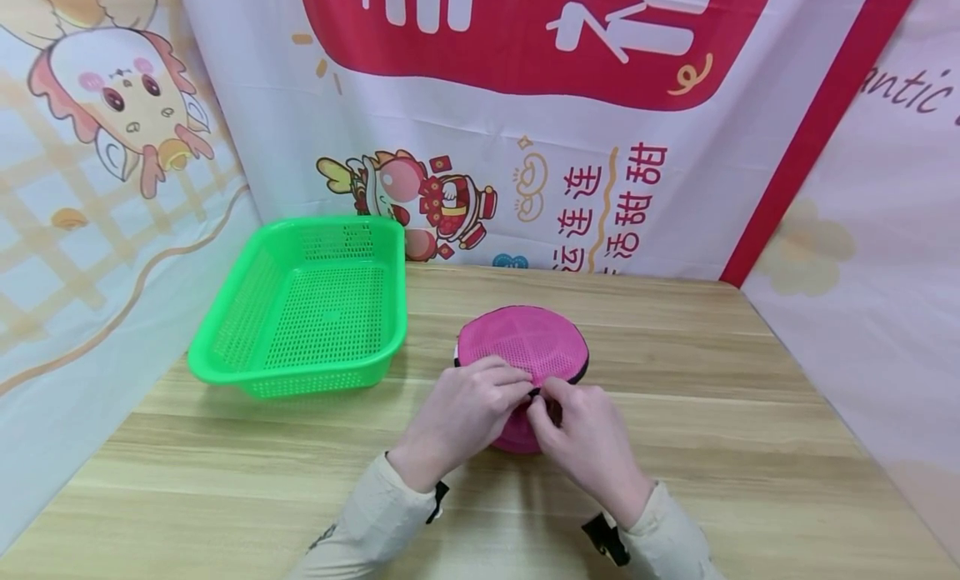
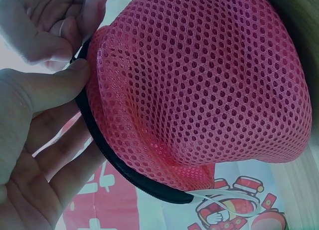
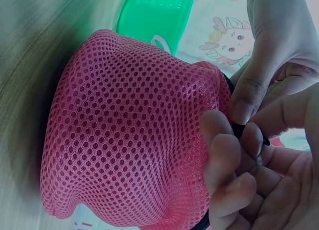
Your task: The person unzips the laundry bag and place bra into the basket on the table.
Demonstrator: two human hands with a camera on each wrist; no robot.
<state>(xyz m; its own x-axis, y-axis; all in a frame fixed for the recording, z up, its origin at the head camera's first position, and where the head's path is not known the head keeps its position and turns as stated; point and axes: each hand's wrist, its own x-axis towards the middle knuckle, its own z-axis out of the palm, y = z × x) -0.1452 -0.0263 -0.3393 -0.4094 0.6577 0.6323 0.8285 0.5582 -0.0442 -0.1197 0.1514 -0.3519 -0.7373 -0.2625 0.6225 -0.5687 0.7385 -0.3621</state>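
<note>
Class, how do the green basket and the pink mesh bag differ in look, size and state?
The basket is green; the bag is pink with black edging. The basket looks bigger than the bag. The basket stands untouched, while the left hand and right hand hold the bag. Both are full of small holes.

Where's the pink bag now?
In the head view, the pink bag is just below centre, right of the green basket, with the left hand and right hand gripping its near side.

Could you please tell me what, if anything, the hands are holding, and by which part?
A pink mesh bag, pinched at its black edging.
</note>
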